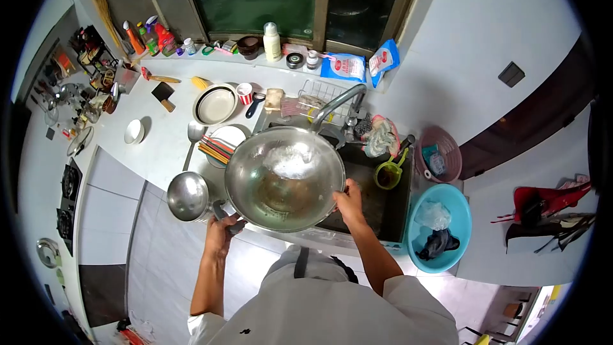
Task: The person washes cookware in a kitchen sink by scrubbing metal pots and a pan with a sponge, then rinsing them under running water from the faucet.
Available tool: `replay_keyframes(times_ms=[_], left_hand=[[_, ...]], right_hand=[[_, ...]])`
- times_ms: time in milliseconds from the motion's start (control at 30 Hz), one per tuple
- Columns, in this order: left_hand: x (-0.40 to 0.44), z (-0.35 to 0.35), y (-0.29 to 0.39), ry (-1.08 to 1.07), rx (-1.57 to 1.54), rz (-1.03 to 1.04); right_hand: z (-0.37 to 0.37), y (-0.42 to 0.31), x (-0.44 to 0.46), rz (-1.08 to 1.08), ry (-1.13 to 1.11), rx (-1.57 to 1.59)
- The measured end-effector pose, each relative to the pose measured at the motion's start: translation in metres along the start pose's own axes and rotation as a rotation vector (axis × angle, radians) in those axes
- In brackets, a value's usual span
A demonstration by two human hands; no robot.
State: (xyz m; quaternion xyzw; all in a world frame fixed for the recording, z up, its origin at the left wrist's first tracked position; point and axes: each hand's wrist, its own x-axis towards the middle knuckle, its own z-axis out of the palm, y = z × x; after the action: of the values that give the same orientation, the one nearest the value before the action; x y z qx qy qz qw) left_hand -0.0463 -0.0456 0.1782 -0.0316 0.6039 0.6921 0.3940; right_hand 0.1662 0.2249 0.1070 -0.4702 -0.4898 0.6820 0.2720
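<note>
Two hands on the wok, held over the sink's left part, near the faucet. Step in hand, likely: handling the wok at the sink — whether liquid lies in it, cannot tell. Your next move calls for a level, even hold. Your left hand curls its fingers round the dark handle, near the pot; your right hand clasps the wok's right side — fingers underneath hidden, spread unclear.

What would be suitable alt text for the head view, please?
A metal wok is held at a sink, left hand on its handle, right hand on its rim. Bowls and a cup stand on the counter.
</note>
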Motion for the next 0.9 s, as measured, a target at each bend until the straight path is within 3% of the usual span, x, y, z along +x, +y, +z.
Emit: replay_keyframes(times_ms=[100, 267, 467, 567, 633, 767, 833, 900], left_hand=[[0.018, -0.011, -0.017, -0.084, -0.120, 0.055], [0.051, -0.017, -0.031, -0.175, -0.151, 0.069], [0.064, -0.021, -0.069, -0.145, -0.185, 0.109], [0.063, -0.016, -0.074, -0.033, -0.093, 0.171], [0.055, -0.005, -0.064, -0.023, -0.079, 0.170], [0.038, 0.027, -0.043, 0.025, -0.044, 0.174], [0.037, 0.038, -0.042, 0.051, -0.093, 0.152], [0.038, 0.042, -0.046, 0.107, -0.140, 0.135]], right_hand=[[0.010, -0.012, -0.002, -0.142, 0.060, -0.125], [-0.001, -0.004, 0.000, -0.120, 0.086, -0.108], [-0.018, 0.051, 0.023, -0.177, 0.055, -0.044], [-0.018, 0.077, 0.048, -0.369, 0.068, -0.082], [-0.017, 0.073, 0.044, -0.155, 0.049, 0.012], [-0.026, 0.093, 0.080, -0.282, 0.073, -0.003], [-0.017, 0.054, 0.077, -0.082, 0.080, 0.013], [-0.014, 0.038, 0.083, -0.083, 0.055, -0.032]])
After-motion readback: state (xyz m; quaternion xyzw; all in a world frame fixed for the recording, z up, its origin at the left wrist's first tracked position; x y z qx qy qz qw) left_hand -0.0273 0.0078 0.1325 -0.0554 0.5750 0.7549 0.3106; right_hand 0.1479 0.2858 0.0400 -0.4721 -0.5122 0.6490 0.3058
